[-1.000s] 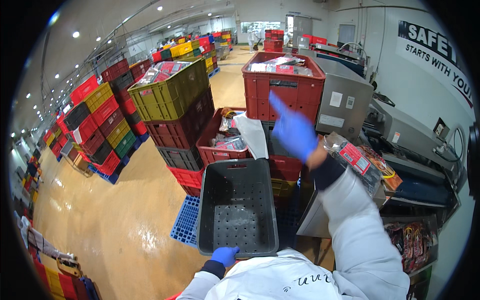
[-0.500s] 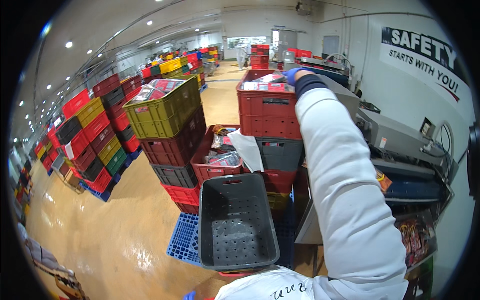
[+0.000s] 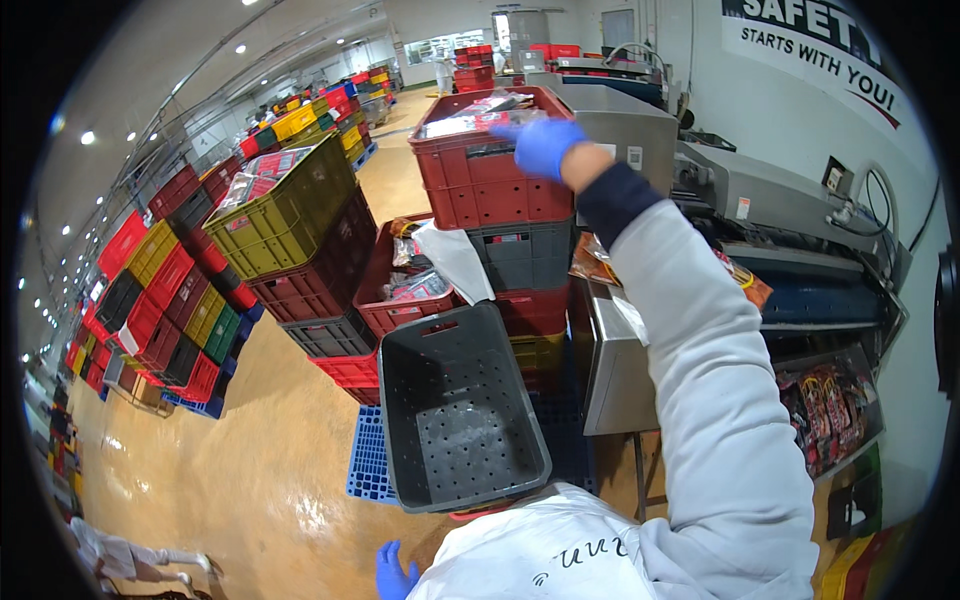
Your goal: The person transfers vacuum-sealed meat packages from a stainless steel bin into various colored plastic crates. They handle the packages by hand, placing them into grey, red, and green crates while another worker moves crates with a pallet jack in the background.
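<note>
My right hand (image 3: pixel 545 147), in a blue glove, hovers at the near right side of a dark red crate (image 3: pixel 490 185), its fingers stretched leftward and nothing seen in them. This crate tops a stack and holds flat plastic-wrapped packs (image 3: pixel 480 122). Low in the view, beside my white apron (image 3: pixel 530 550), hangs my gloved left hand (image 3: pixel 395 572) with its fingers apart, holding nothing. Directly in front of me a dark grey perforated crate (image 3: pixel 455 420) sits tilted, its holed bottom showing. Behind it, a red crate (image 3: pixel 370 300) contains packs and a white sheet (image 3: pixel 452 258).
An olive crate (image 3: pixel 285 215) of packs tops the stack at left. Blue pallets (image 3: pixel 368 460) lie beneath. Steel machinery (image 3: pixel 770 200) lines the right, with a tray of packs (image 3: pixel 825 410). More crate stacks (image 3: pixel 165 300) stand far left; a person's legs (image 3: pixel 150 555) show lower left.
My right hand has come back from the dark red crate's far right rim to its near side. My left hand has come further into view. The whole view has shifted.
</note>
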A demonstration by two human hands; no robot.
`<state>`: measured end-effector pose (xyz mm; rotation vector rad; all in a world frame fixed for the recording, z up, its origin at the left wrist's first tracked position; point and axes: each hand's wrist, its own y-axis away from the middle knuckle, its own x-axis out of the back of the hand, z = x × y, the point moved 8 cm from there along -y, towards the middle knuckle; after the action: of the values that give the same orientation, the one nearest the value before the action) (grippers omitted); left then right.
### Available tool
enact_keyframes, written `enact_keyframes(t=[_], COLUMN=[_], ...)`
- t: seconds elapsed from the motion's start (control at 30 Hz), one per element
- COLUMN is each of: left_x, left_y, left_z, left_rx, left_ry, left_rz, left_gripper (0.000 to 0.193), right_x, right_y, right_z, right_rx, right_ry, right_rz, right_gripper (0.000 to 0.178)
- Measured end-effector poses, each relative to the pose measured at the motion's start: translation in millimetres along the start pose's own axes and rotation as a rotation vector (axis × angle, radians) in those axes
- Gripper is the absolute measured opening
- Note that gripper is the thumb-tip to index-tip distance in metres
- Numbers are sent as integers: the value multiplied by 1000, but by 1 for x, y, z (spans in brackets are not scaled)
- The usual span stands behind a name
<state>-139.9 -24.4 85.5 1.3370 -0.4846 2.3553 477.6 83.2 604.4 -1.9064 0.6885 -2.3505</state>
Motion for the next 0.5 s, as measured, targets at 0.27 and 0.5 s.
enact_keyframes(t=[0.27,0.5], left_x=[-37,6], left_y=[-36,-80], left_z=[29,109], left_rx=[-73,-62], left_ry=[-31,-88], left_rz=[-134,-94], left_gripper=[77,79], right_x=[-156,-207], right_y=[285,395], right_z=[-93,-51], right_rx=[485,81], right_ry=[-500,-572], right_rz=[-414,-73], right_gripper=[45,51])
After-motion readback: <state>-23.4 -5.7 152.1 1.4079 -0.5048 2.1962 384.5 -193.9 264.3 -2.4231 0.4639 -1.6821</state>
